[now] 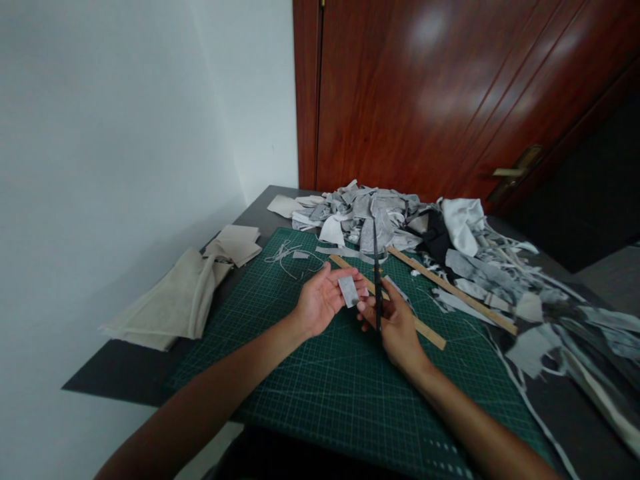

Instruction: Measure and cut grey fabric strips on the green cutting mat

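At the bottom of the frame, a green cutting mat (350, 400) with a pale printed grid lies on a dark tabletop (125, 377). Over it, at the centre, the left hand (320, 301) is open, palm up, with a small grey rectangular fabric piece (349, 292) resting on its fingers. Just right of it, the right hand (396, 327) is closed around a long, thin black tool (377, 277) standing nearly upright, its fingertips at the fabric piece's lower right corner. A flat tan strip (429, 332) runs diagonally behind the hands; a second tan strip (453, 288) lies farther right. At left, folded cream cloth (165, 303) hangs slightly over the table edge. White threads (284, 251) curl on the mat's upper left part. Beyond, a heap of grey, white and black fabric scraps (383, 220) spreads from upper centre to the right edge. Behind stand a white wall (125, 100) at upper left and a glossy red-brown wooden door (400, 100) with a brass-coloured handle (510, 173) at upper right.
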A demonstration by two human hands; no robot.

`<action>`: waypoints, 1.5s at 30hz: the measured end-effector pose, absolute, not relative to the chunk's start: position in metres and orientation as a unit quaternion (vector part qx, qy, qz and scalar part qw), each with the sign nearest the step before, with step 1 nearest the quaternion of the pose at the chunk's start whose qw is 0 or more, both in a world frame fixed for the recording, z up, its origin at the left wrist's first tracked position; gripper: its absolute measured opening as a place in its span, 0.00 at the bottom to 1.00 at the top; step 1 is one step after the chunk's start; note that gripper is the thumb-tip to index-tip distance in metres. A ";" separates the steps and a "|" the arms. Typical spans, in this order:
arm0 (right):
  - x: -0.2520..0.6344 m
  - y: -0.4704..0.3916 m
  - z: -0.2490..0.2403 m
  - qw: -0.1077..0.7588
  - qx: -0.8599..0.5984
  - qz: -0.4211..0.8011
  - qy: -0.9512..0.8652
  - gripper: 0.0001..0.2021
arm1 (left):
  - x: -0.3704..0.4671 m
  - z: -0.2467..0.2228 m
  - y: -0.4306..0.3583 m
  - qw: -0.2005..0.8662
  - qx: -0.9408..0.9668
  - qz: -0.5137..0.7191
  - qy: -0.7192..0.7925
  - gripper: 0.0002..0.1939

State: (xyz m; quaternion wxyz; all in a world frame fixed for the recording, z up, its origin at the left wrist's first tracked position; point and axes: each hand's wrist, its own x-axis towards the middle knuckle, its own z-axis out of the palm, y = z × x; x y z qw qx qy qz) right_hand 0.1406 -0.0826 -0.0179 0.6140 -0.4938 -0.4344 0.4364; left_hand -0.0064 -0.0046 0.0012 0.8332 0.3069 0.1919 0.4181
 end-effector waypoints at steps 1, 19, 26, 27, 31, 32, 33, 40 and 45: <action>0.139 -0.083 -0.018 0.612 -0.492 0.438 -0.438 0.36 | -0.007 0.002 -0.005 0.835 0.309 0.415 0.188 0.29; 0.131 -0.088 -0.021 0.609 -0.499 0.454 -0.418 0.37 | -0.014 -0.004 0.024 0.689 0.384 0.555 0.266 0.44; 0.126 -0.094 -0.019 0.580 -0.511 0.476 -0.420 0.39 | -0.024 -0.002 0.035 0.627 0.400 0.598 0.299 0.48; 0.125 -0.094 -0.019 0.576 -0.512 0.481 -0.417 0.40 | -0.024 -0.001 0.036 0.616 0.400 0.608 0.302 0.48; 0.123 -0.097 -0.018 0.561 -0.511 0.509 -0.406 0.47 | -0.024 -0.001 0.040 0.582 0.411 0.633 0.304 0.46; 0.123 -0.098 -0.019 0.556 -0.513 0.515 -0.404 0.49 | -0.024 -0.001 0.040 0.576 0.417 0.634 0.303 0.45; 0.122 -0.098 -0.019 0.551 -0.516 0.520 -0.400 0.50 | -0.023 -0.001 0.039 0.572 0.422 0.635 0.302 0.44; 0.123 -0.099 -0.017 0.555 -0.515 0.529 -0.382 0.49 | -0.025 0.002 0.038 0.544 0.439 0.653 0.293 0.39; 0.143 -0.089 -0.004 0.605 -0.478 0.486 -0.412 0.40 | -0.033 -0.001 0.046 0.578 0.489 0.578 0.305 0.27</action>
